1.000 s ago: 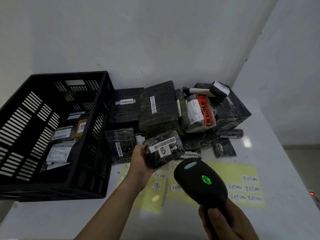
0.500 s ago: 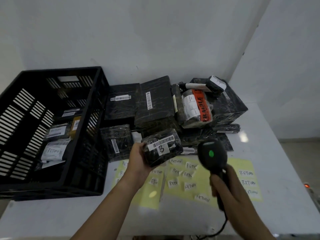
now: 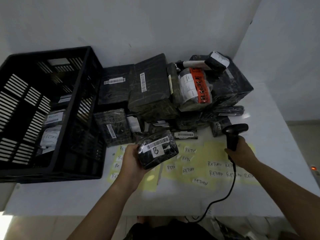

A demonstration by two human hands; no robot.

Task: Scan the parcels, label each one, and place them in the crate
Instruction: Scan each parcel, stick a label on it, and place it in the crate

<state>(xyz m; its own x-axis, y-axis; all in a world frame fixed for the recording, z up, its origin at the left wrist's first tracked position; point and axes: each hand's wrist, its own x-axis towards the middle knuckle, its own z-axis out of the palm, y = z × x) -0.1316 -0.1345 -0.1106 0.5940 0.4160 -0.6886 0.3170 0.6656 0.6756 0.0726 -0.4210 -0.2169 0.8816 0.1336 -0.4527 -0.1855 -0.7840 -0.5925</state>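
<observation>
left hand [image 3: 131, 161]: comes in from the near edge and cups the left end of the held parcel. The thumb lies along the parcel's near-left side. The other fingers curl beneath it and are mostly hidden.
held parcel [image 3: 161, 154]: a small black bundle in clear wrap, raised above the counter over the left part of the yellow sheets. Its top face is turned up and shows a white barcode strip [image 3: 158, 143] with a white sticker marked "B" [image 3: 155, 150] just below it.
right hand [image 3: 242, 153]: the fingers are wrapped tightly round the grip of the barcode scanner.
barcode scanner [image 3: 234, 131]: black and pistol-shaped, with the handle upright and the head turned left toward the pile of parcels. It is well to the right of the held parcel and not touching it. Whether it touches the counter cannot be told.
cable [image 3: 231, 186]: runs from the scanner's handle across the counter and over the near edge.
crate [image 3: 52, 52]: black slatted plastic on the left of the counter, just beside the pile of parcels. Inside lie crated parcels [image 3: 50, 136] with white labels handwritten "RETURN".
pile of parcels [image 3: 149, 89]: black wrapped boxes and pouches stacked along the back wall, from the crate to the counter's right corner. Several show barcode strips.
taped parcel [image 3: 201, 87]: sits high in the pile and is banded with orange tape.
yellow sheets [image 3: 207, 151]: lie flat on the counter in front of the pile and carry white stickers [image 3: 214, 164] handwritten "RETURN".
counter [image 3: 86, 196]: white, set in a corner between two pale walls.
</observation>
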